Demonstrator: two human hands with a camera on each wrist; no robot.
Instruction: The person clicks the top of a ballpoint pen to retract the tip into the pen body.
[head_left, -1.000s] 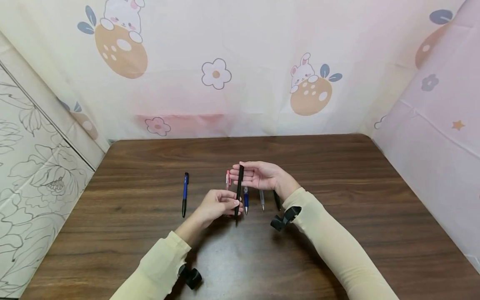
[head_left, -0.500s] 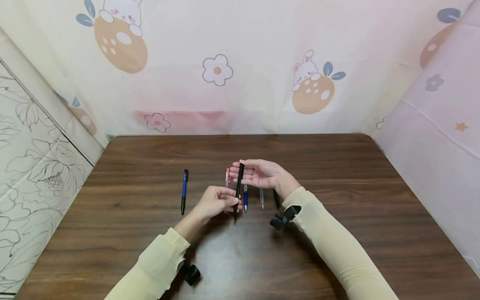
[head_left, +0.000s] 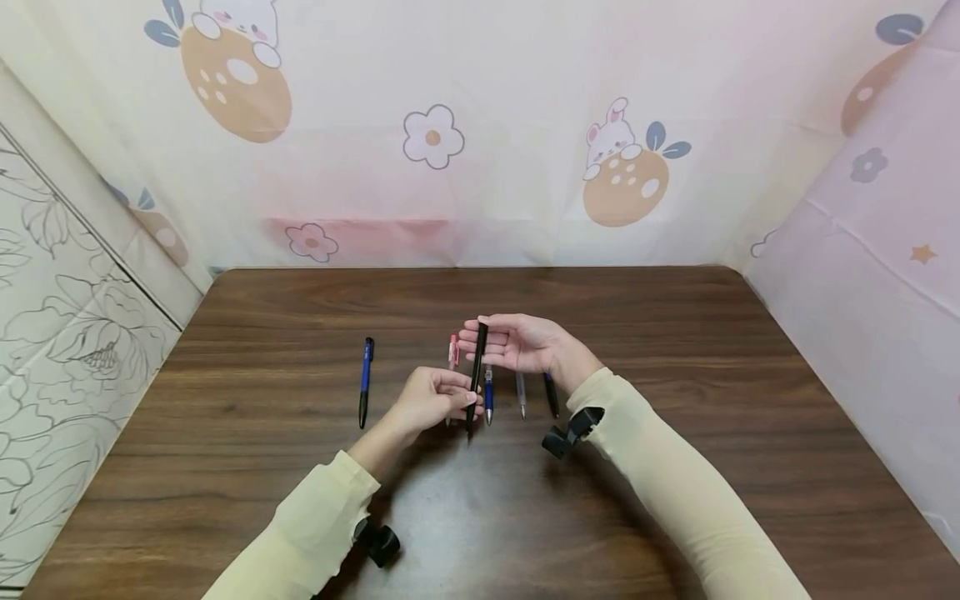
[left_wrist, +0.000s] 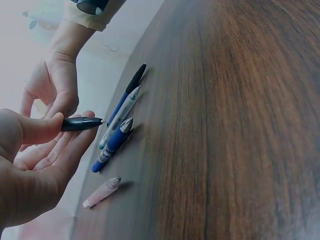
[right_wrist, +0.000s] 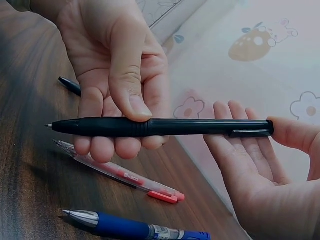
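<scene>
A black ballpoint pen (right_wrist: pixel 190 126) is held above the table, its metal tip showing at one end. My left hand (head_left: pixel 435 398) pinches its barrel between the thumb and the fingers beneath. At the pen's clip end, the thumb of my right hand (head_left: pixel 528 343) presses against the end, while that hand's fingers extend loosely behind the clip. Below the hands lie a clear pen with red parts (right_wrist: pixel 130 175), a blue pen with a silver tip (left_wrist: pixel 114 145) and a clear pen (left_wrist: pixel 120 116). A blue pen with a black grip (head_left: pixel 551 395) lies by the right wrist.
Another blue and black pen (head_left: pixel 365 383) lies apart, left of the hands. The wooden table (head_left: pixel 675 325) reaches back to a patterned curtain (head_left: pixel 510 208). Black wrist cameras sit on both sleeves, and the right one (head_left: pixel 572 433) is low over the tabletop.
The head view has tilted slightly, so everything sits a little higher in it. Both hands and the black pen keep nearly the same pose.
</scene>
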